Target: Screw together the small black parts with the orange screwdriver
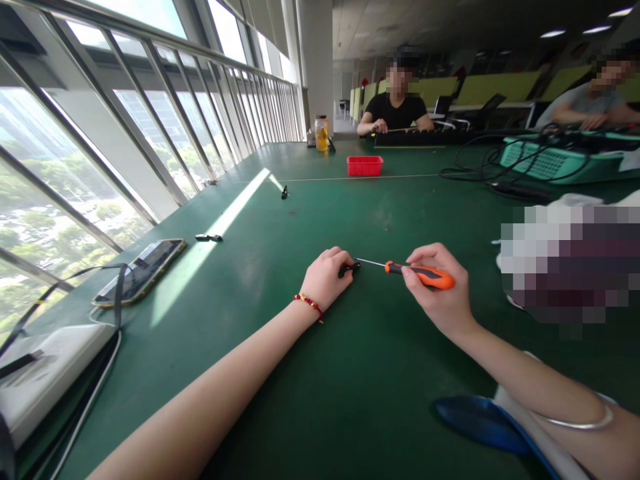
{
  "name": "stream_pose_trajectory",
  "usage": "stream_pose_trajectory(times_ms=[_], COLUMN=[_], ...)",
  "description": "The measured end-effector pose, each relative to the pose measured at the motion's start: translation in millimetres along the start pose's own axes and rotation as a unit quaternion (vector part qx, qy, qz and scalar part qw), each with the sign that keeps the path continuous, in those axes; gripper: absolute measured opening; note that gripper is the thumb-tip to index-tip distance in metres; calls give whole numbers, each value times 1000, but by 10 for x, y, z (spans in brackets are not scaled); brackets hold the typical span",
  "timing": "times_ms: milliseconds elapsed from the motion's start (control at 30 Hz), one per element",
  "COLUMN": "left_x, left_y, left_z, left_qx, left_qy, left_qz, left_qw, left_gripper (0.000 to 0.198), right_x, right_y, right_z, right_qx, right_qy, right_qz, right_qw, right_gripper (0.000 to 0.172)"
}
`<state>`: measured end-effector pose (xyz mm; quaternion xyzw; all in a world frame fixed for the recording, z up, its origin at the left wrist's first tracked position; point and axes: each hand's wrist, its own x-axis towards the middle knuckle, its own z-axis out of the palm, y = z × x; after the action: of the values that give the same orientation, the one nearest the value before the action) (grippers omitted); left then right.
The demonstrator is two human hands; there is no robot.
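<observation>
Orange-handled screwdriver (425,275) at a black part (350,268)
Thin steel shaft nearly level, tip pointing left at the small part, both low over the green bench (280,373).

No writing, brand, number or sign can be read on any surface in view.

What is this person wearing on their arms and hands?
No sleeves or gloves. A red beaded bracelet with gold beads sits on the wrist of the left hand; a thin silver bangle circles the forearm behind the right hand.
</observation>
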<state>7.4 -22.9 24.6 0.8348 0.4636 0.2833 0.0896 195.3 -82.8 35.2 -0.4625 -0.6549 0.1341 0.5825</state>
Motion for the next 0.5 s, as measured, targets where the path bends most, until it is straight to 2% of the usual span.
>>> stream_pose_trajectory(times_ms=[133, 500], left_x=[2, -11], left_y=[-6, -4], left_z=[2, 3], left_qx=[-6, 14], left_qy=[0, 1], left_qz=[-11, -6], left_qw=[1000, 1000], left_gripper=[10, 10], right_x=[-7, -8], right_y=[13, -8], right_z=[-28, -37], right_qx=[-20, -32], right_qy=[22, 1], right_qz=[-19, -21], right_qw=[999, 999], right_gripper=[9, 10])
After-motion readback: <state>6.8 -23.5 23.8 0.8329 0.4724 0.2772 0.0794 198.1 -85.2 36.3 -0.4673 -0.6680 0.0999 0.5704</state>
